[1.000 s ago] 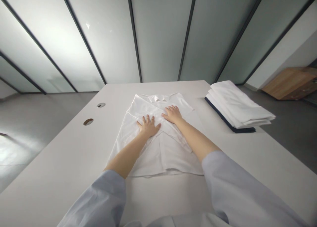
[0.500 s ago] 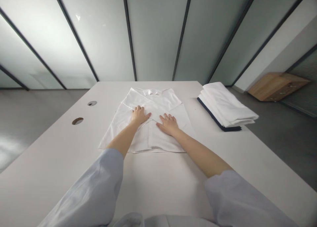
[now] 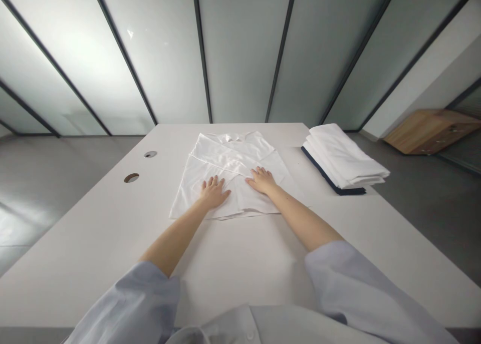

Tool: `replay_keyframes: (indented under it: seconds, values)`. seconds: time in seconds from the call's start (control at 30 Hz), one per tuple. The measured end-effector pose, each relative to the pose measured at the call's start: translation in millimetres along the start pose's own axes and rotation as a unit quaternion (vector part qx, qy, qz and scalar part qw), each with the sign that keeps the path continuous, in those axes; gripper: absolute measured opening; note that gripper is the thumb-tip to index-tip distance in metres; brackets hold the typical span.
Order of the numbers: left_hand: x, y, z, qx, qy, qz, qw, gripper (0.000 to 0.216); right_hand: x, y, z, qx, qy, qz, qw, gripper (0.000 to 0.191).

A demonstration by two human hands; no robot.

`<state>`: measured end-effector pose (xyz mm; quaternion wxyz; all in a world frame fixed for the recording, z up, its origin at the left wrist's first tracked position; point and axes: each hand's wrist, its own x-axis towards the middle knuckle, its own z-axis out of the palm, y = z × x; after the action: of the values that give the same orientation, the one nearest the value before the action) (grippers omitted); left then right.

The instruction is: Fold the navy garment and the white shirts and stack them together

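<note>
A white shirt (image 3: 259, 156) lies spread on the table, its collar at the far end and its sleeves seemingly folded across the body. My left hand (image 3: 214, 193) rests on the lower left part of the shirt, fingers spread and pointing away from me. Flat on the cloth to the right of the middle is my right hand (image 3: 262, 180), its fingers also apart. Neither hand grips the fabric. Small wrinkles show in the cloth between and beyond the hands.
On the table's right edge stands a stack of folded white cloth (image 3: 345, 156) over a dark navy piece (image 3: 351, 191). Two round holes pierce the white table (image 3: 93, 244) at the left. Frosted glass panels (image 3: 240, 53) rise behind it. A wooden cabinet (image 3: 424, 131) stands far right.
My left hand has slid toward me over the shirt, to its lower left part. The right hand still lies on the cloth, slightly farther right. The camera view has shifted a little.
</note>
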<state>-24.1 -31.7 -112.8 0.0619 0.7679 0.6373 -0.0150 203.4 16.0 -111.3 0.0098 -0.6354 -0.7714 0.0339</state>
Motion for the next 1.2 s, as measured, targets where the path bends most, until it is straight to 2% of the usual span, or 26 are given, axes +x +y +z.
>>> replay_keyframes:
  seconds: [0.13,0.3,0.4,0.57,1.2]
  values:
    - [-11,-8,-1,-0.011,-0.015,-0.020,1.000,0.074,-28,-2,6,0.009,0.023,-0.034,0.999,0.058]
    - [-18,-15,1,-0.032,0.064,-0.008,0.997,0.067,-49,12,12,0.047,0.047,-0.050,0.997,0.054]
    - [-21,-19,3,-0.057,0.096,0.008,0.994,0.058,-50,19,13,0.065,0.045,-0.051,0.996,0.055]
    - [-22,-24,3,-0.078,0.106,0.028,0.991,0.053,-45,22,14,0.079,0.047,-0.051,0.994,0.054]
    - [-21,-24,3,-0.082,0.100,0.033,0.991,0.055,-44,24,15,0.090,0.056,-0.052,0.993,0.054]
